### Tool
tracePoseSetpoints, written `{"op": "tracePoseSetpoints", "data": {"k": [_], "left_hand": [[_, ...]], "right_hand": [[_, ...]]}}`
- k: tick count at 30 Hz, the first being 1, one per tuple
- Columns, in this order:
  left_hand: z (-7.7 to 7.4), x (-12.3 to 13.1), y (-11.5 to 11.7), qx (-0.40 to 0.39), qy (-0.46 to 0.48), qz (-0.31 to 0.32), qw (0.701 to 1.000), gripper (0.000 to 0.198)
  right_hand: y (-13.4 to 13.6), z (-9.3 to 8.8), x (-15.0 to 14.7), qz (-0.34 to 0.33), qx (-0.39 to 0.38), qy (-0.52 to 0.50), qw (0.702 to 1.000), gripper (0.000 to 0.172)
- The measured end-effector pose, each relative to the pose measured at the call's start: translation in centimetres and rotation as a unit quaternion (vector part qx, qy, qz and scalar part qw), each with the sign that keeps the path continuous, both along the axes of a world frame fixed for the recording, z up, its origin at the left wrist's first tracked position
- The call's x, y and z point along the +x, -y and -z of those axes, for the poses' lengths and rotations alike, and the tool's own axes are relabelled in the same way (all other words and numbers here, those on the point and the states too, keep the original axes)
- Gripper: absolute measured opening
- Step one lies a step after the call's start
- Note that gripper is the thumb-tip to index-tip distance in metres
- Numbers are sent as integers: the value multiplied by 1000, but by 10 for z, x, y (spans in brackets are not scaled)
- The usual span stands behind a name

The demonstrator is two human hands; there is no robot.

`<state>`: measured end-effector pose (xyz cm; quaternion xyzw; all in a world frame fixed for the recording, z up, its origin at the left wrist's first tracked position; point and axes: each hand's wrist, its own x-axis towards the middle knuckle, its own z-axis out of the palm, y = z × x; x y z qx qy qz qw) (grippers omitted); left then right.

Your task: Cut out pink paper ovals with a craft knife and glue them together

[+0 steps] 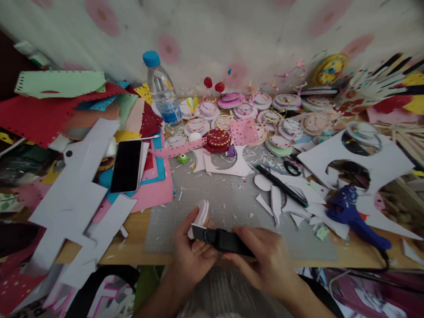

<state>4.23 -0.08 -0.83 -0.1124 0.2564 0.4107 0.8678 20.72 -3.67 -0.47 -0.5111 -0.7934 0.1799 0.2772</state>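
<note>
My left hand (194, 260) pinches a small white rounded piece (202, 213), seen nearly edge-on, which looks like layered card or foam. In my right hand (270, 258) is a black tool (232, 242) with a thick handle and a flat, squared head; its exact kind is unclear. The tool's head lies against or just in front of the white piece's lower end, and I cannot tell whether it cuts into it. Both hands are over the front edge of the grey cutting mat (212, 196).
White scraps and a black pen (281, 185) lie right, beside scissors (292, 168) and a blue glue gun (356, 216). Small decorated discs (245, 110) line the back near a bottle (164, 95). A phone (126, 165) and coloured sheets (155, 190) are left.
</note>
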Motion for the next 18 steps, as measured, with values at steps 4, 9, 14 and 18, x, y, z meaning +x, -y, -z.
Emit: {"op": "tracePoseSetpoints", "data": {"k": [4,9,14,18], "left_hand": [[0,3,2,1,10,-5,1000,45],[2,2,4,-10,-22,3,1000,44],[9,2,5,-1,-23,12,1000,41],[11,5,4,0,-46,29,999,44]], "right_hand": [[0,0,1,4,13,13,1000,33],[1,1,2,24,33,29,999,35],[3,5,4,45,46,40,997,38],[5,7,4,55,43,46,997,34]]}}
